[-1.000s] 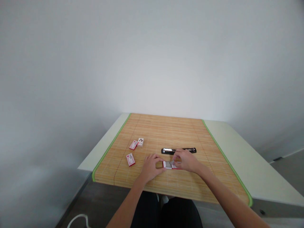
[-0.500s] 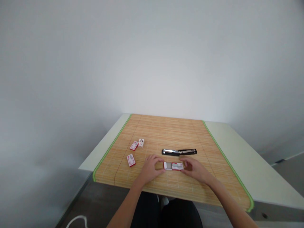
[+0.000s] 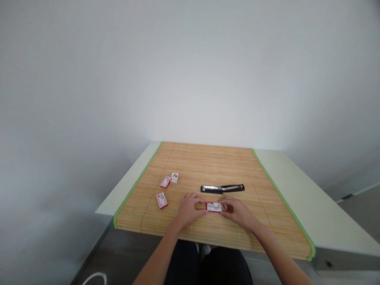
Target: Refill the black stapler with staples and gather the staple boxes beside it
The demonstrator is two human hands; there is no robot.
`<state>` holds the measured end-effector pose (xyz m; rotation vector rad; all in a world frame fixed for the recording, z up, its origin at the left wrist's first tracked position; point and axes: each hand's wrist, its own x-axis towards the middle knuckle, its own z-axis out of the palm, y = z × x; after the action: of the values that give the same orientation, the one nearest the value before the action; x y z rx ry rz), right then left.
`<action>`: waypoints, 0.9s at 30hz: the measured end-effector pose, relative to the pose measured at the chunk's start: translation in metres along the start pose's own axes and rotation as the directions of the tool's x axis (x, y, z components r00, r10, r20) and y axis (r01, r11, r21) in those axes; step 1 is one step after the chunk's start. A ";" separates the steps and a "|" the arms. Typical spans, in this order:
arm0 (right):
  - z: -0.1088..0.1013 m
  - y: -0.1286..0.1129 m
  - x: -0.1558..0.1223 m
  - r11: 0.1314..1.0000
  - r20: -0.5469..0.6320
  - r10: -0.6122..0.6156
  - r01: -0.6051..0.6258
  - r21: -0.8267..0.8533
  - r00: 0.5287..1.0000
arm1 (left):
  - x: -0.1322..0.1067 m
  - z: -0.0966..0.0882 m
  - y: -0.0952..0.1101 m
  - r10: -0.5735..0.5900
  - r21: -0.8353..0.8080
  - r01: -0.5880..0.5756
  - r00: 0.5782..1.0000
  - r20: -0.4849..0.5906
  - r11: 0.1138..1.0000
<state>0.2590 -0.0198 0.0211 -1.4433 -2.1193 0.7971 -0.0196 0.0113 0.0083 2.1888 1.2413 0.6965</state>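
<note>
A small red and white staple box (image 3: 214,207) lies on the bamboo mat (image 3: 208,166) near its front edge. My left hand (image 3: 188,209) pinches its left end and my right hand (image 3: 237,211) pinches its right end. The box looks closed. Just beyond it lies a long black stapler (image 3: 222,188), opened out flat with its metal rail showing.
Three more red and white staple boxes lie to the left: one (image 3: 162,200) nearer me, two (image 3: 166,181) (image 3: 174,178) side by side further back. The mat sits on a pale table (image 3: 311,198) against a white wall. A white cable (image 3: 95,277) lies on the floor.
The box's inner tray stood pulled out to the left half a second ago; now it is pushed in and the box looks shorter. My right hand has moved left against it.
</note>
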 end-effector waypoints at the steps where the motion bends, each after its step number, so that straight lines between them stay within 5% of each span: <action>1: 0.000 0.000 0.000 1.000 0.001 -0.006 0.006 -0.006 1.000 | 0.000 0.000 0.000 0.003 0.000 -0.003 1.000 -0.001 1.000; 9: 0.000 -0.014 0.002 0.997 -0.082 0.003 -0.009 -0.078 0.997 | -0.002 0.001 -0.002 0.029 -0.056 -0.032 0.998 -0.048 0.998; 16: 0.015 -0.031 0.021 0.994 -0.058 -0.018 0.012 -0.110 0.998 | 0.020 0.006 -0.017 -0.034 -0.075 0.017 0.973 -0.227 0.997; 27: 0.005 -0.019 0.065 0.986 -0.242 -0.139 0.111 -0.127 0.960 | 0.048 0.006 -0.020 0.025 0.119 -0.012 0.994 -0.105 0.993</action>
<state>0.2205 0.0348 0.0337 -1.3684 -2.0630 0.4296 -0.0067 0.0614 -0.0006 2.2873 1.3488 0.7743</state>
